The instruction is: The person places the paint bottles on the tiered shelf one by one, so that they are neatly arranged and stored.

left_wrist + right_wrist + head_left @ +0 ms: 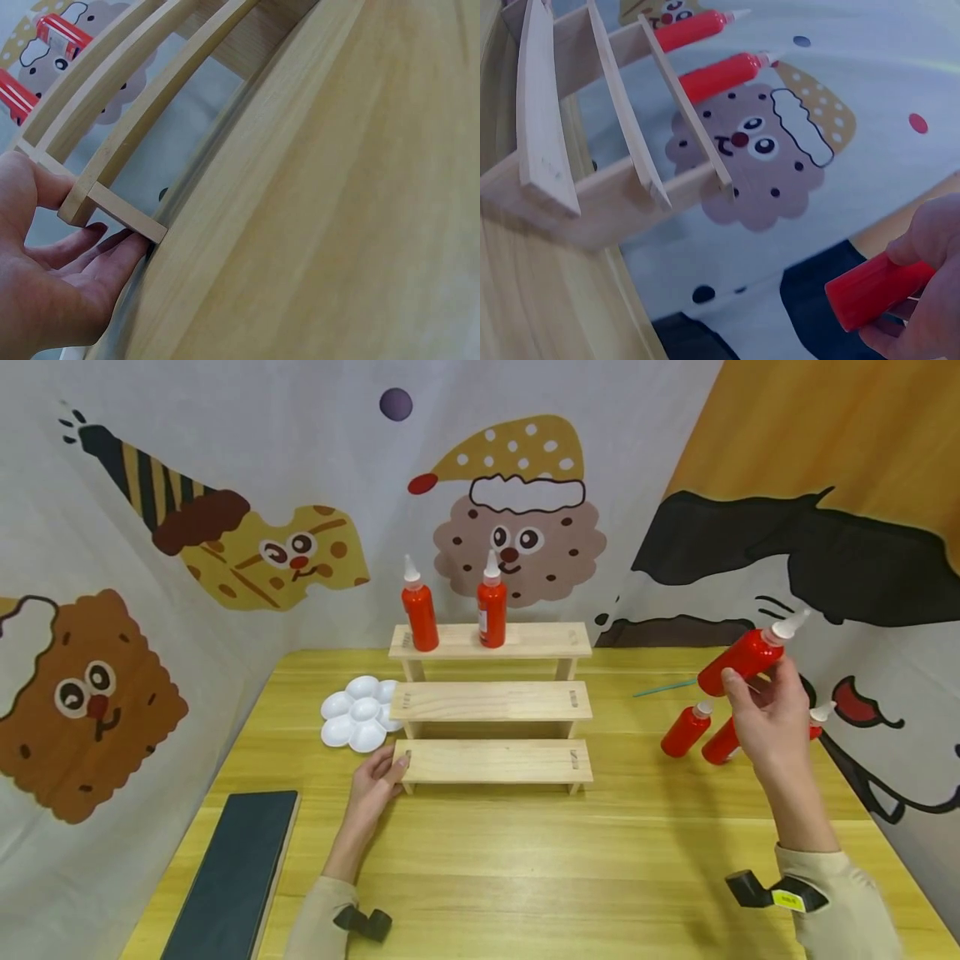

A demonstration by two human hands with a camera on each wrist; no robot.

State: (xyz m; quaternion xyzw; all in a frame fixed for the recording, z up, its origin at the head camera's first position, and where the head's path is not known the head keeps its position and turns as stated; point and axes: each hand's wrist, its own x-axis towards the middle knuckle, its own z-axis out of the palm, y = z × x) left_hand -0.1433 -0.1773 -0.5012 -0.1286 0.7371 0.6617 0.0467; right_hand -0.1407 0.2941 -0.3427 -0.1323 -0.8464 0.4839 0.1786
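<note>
My right hand (pixel 776 722) grips a red squeeze bottle (pixel 742 664) with a white pointed nozzle, held tilted above the right side of the table. In the right wrist view the same bottle (pixel 874 292) shows its base, with fingers around its body. My left hand (pixel 375 781) holds the left end of the lowest step of a three-step wooden stand (pixel 491 762); in the left wrist view the thumb lies on top and fingers reach beneath. Two red bottles, one (pixel 422 618) left and one (pixel 492 614) near the middle, stand upright on the top step.
Below my right hand are several more red bottles (pixel 685 732), partly hidden by it. A thin teal stick (pixel 663 688) lies behind them. A white flower-shaped palette (pixel 337 732) sits left of the stand. A dark flat board (pixel 232 868) lies at the table's left edge.
</note>
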